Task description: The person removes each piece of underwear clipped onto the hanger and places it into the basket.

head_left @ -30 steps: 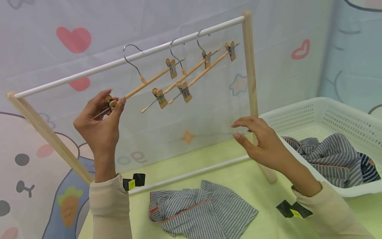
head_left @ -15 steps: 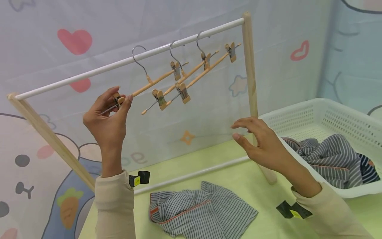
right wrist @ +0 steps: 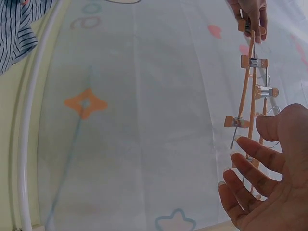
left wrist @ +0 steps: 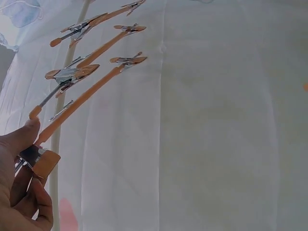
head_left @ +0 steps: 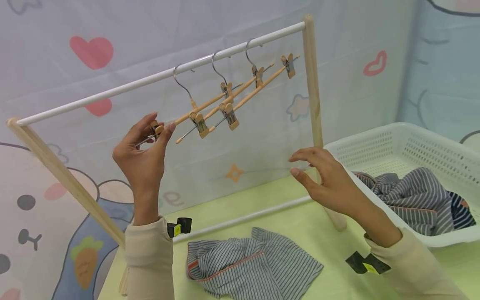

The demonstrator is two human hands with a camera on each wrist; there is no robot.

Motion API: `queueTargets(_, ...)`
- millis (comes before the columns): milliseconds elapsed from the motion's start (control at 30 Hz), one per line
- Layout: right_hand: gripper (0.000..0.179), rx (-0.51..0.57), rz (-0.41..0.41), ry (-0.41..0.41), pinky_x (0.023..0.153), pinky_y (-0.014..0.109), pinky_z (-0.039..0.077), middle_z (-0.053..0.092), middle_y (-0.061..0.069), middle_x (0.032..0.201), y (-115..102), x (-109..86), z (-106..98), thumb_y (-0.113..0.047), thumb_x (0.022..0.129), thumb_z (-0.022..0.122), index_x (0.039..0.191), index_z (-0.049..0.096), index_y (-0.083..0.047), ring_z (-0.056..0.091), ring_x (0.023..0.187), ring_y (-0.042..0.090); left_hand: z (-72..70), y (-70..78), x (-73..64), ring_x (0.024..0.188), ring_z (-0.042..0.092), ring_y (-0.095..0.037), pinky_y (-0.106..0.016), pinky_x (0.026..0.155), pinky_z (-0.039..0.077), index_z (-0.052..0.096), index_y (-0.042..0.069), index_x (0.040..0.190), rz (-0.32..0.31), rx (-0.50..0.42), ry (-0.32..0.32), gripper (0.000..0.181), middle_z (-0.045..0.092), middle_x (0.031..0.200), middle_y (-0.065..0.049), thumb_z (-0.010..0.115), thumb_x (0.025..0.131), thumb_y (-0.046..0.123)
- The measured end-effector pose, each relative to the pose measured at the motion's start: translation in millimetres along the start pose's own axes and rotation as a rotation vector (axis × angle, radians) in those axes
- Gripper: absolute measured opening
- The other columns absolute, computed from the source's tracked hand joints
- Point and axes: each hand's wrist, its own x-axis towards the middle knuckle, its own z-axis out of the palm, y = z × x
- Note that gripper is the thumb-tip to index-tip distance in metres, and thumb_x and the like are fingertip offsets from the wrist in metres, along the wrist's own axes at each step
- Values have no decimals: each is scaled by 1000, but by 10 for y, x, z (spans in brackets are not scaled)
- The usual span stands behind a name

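Note:
My left hand (head_left: 144, 158) pinches the clip end of a wooden clip hanger (head_left: 211, 101), thumb and fingers about the clip (left wrist: 46, 163). That hanger's metal hook (head_left: 183, 86) is over the white rail (head_left: 142, 80) of a small clothes rack. Just to its right, a second clip hanger (head_left: 240, 91) and a third clip hanger (head_left: 271, 82) hang from the same rail. My right hand (head_left: 326, 181) is held in the air near the rack's right post, fingers loosely bent and holding nothing. A grey striped garment (head_left: 277, 266) with orange trim lies on the table below.
A white plastic basket (head_left: 363, 148) at the right holds more striped clothes (head_left: 420, 196). The rack's wooden posts (head_left: 314, 104) stand on the light green table (head_left: 337, 266), joined by a low white bar (head_left: 247, 216). A printed cloth (head_left: 210, 175) hangs behind.
My left hand has moved right with the hanger, whose hook has slid along the rail closer to the other two. The right hand stays in place.

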Motion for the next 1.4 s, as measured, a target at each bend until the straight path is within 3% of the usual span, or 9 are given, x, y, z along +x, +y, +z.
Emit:
queueTargets(233, 25, 6, -8, -3, 101, 57, 41, 58, 10, 131, 12, 1, 27, -20, 99, 62, 123, 64, -11, 48, 129, 32, -29, 13, -16, 85, 68, -3, -22, 77, 49, 79, 13, 107, 38, -19, 23, 27, 70, 88, 17, 84, 81, 15)
queueTargets(533, 25, 1, -11, 6, 100, 56, 43, 59, 10, 130, 1, 10, 24, -20, 99, 62, 122, 64, -11, 50, 128, 31, -84, -1, -95, 95, 69, -5, -21, 85, 54, 75, 11, 115, 52, -33, -11, 31, 75, 102, 3, 79, 84, 10)
queueTargets(667, 24, 0, -11, -2, 99, 54, 43, 58, 10, 130, 1, 8, 28, -19, 99, 62, 122, 64, -11, 50, 128, 30, -128, -17, -153, 97, 69, -7, -21, 86, 55, 69, 14, 127, -6, -73, -31, 42, 73, 110, -4, 77, 86, 11)
queueTargets(800, 24, 6, -14, -12, 99, 53, 43, 58, 9, 130, 5, -2, 35, -19, 99, 61, 122, 64, -11, 50, 127, 29, -170, -61, -229, 101, 69, -11, -20, 86, 55, 62, 14, 135, -65, -126, -34, 51, 72, 113, -1, 75, 87, 11)
queueTargets(1167, 25, 2, -24, -4, 99, 53, 43, 58, 9, 130, 13, -1, 24, -17, 98, 62, 122, 64, -10, 51, 125, 29, -223, -278, -598, 97, 69, -8, -17, 87, 53, 56, 15, 140, -234, -134, -14, 47, 71, 114, 2, 66, 95, 23)
queueTargets(1400, 25, 16, -20, -23, 96, 52, 45, 57, 8, 130, 5, -11, 28, -17, 99, 61, 124, 63, -12, 51, 125, 28, -171, -369, -834, 101, 70, -9, -18, 89, 54, 53, 8, 142, -276, -167, -62, 45, 70, 117, -5, 61, 98, 19)
